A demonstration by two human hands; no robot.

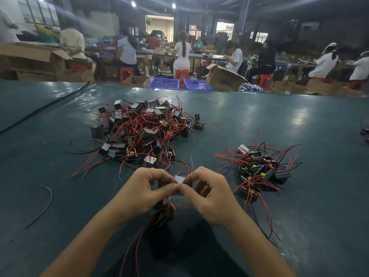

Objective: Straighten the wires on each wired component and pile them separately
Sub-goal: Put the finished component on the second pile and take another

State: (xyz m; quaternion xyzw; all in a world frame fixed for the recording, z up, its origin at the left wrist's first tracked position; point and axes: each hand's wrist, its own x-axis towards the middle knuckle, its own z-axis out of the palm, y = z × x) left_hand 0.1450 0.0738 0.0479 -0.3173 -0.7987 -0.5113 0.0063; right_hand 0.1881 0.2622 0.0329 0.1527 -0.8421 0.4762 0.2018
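My left hand (139, 191) and my right hand (207, 193) meet at the middle front of the table, fingertips pinching one wired component (179, 179), a small block with a pale face. A second dark component (164, 215) hangs below my hands, its red wires trailing toward me. A big tangled heap of components (143, 128) with red and black wires lies beyond my hands. A smaller pile (257, 168) with yellow-tipped parts and straighter wires sits to the right.
The dark green table (299, 120) stretches wide. A loose black wire (43, 206) lies at the left, a black cable (46, 107) runs across the far left. Beyond the far edge are blue crates (163, 83), cardboard boxes and seated workers.
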